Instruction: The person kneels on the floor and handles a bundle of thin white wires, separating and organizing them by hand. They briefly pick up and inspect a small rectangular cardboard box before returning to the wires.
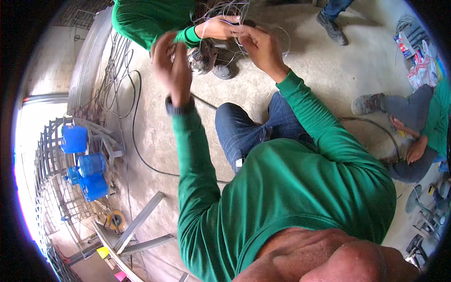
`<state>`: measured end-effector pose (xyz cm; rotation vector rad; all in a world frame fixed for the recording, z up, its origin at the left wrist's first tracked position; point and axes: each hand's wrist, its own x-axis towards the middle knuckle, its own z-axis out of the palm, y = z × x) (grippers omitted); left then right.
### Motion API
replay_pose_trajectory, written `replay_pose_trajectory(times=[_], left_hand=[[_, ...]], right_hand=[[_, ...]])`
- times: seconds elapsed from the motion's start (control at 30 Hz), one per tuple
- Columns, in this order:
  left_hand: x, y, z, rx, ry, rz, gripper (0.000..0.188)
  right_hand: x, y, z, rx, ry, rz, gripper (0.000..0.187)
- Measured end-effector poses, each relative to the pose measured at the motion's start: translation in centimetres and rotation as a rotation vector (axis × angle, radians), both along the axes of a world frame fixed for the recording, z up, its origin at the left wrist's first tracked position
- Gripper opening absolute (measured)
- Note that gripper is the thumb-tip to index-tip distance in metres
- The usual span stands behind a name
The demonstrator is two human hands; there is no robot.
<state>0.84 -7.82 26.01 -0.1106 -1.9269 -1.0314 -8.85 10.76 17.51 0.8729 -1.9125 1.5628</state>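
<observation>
My left hand (173, 66), with a dark watch (179, 106) at its wrist, is raised at upper left; motion smears its fingers, and I cannot tell if they hold anything. My right hand (264, 50) is at top centre, its thumb and index finger bent around a thin pale wire. Its fingertips meet the hand (218, 27) of a co-worker in a green sleeve. A loose tangle of thin, pale wires (221, 10) hangs around that hand, and several strands trail over the floor.
Black cables (137, 113) run over the concrete floor at left and under my legs. Blue water containers (91, 164) and metal profiles (141, 221) stand at left. Another person (434, 122) sits at right, near tools (430, 218) and boxes (418, 61). A dark shoe (332, 29) shows at top.
</observation>
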Motion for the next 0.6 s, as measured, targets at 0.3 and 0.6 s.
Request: replay_pose_trajectory(times=[0.3, 0.6], left_hand=[[-20.4, 6.4, -2.1, -0.811, -0.58, 0.054, 0.045], [-17.9, 7.3, -4.2, 0.687, -0.564, -0.495, 0.026]], right_hand=[[1.5, 3.2, 0.1, 0.067, -0.013, -0.082, 0.026], [-2.2, 7.9, -0.5, 0.197, -0.389, -0.26, 0.05]])
